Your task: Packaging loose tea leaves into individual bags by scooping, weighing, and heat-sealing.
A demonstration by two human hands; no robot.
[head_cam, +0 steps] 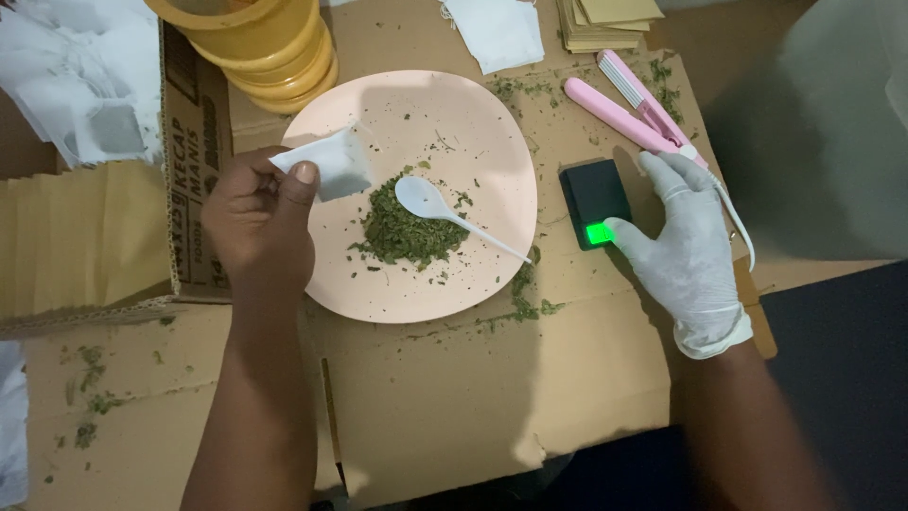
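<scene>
left hand (257,213) pinching small white paper sachet (326,166) over pink plate (492,161); gloved right hand (686,251) open, fingertip on small black scale (591,194). weighing step, spoon untouched.

Left hand (257,213) pinches a white sachet (326,163); gloved right hand (683,248) touches the black scale (593,201).

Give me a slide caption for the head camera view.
Bare left hand holds a white sachet; gloved right hand touches a pocket scale.
</scene>
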